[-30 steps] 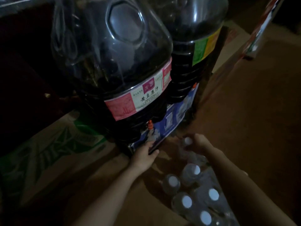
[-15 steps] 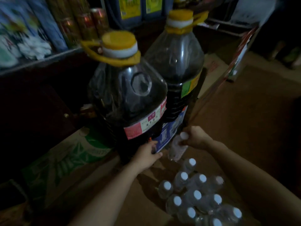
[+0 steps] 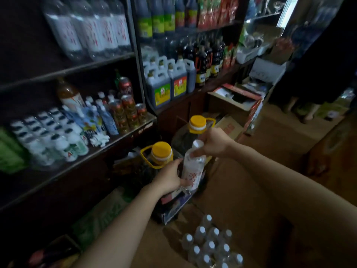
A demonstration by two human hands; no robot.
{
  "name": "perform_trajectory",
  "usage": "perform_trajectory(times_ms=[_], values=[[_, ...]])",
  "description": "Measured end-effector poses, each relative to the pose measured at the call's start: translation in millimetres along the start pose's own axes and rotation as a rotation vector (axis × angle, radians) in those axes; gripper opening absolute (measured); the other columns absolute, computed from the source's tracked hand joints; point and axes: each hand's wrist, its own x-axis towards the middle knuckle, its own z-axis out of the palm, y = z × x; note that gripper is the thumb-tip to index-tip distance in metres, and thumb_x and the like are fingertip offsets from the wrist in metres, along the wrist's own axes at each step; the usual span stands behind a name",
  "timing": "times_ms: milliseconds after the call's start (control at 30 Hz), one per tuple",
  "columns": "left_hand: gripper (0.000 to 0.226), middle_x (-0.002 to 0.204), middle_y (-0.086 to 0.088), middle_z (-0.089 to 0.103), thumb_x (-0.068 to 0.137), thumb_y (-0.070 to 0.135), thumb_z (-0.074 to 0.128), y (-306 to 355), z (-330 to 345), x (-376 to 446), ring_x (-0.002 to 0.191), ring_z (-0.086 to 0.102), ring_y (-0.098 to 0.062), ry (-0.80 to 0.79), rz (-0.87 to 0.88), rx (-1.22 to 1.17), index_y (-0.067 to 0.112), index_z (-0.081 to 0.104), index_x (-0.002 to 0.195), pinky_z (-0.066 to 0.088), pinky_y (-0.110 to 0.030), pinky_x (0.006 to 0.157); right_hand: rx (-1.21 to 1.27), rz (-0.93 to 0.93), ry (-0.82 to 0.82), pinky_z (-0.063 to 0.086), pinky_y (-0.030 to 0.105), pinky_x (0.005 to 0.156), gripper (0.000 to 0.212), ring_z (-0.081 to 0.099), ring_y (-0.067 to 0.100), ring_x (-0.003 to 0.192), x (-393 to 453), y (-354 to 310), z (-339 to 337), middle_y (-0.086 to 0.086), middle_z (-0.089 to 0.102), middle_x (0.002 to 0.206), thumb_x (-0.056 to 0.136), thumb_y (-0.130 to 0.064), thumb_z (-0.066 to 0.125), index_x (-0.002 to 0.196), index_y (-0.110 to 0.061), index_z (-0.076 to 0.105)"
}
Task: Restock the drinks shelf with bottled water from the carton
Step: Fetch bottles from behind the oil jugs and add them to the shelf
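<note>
A clear water bottle (image 3: pixel 192 169) with a white cap and red lettering is held upright in the air in front of two big dark jugs. My right hand (image 3: pixel 213 144) grips its neck just below the cap. My left hand (image 3: pixel 170 177) wraps round its lower body. Below, in the open cardboard carton (image 3: pixel 241 200), several more white-capped water bottles (image 3: pixel 210 246) stand packed together. The drinks shelf (image 3: pixel 108 144) on the left carries small white bottles, pouches and cans.
Two large dark jugs with yellow caps (image 3: pixel 161 151) stand on boxes right behind the held bottle. Upper shelves hold big clear bottles (image 3: pixel 90 28) and soy sauce jugs (image 3: pixel 168 82). Cartons lie on the floor at right, and a person's legs (image 3: pixel 301 109) show far right.
My right hand lifted one bottle out of the carton and raised it. My left hand left the box edge and took the bottle's lower part. The view tilted up to the shelves.
</note>
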Motion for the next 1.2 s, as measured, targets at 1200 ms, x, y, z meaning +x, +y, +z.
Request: perform_trajectory(times_ms=[1200], values=[[0.069, 0.115, -0.001, 0.068, 0.046, 0.038, 0.090, 32.2, -409.6, 9.7, 0.104, 0.065, -0.017, 0.656, -0.078, -0.134, 0.023, 0.058, 0.106, 0.053, -0.043, 0.092, 0.004, -0.487, 0.175, 0.053, 0.035, 0.081, 0.045, 0.069, 0.022, 0.082, 270.1, -346.5, -199.0, 0.013, 0.073, 0.080, 0.067, -0.037, 0.084, 0.092, -0.001, 0.073]])
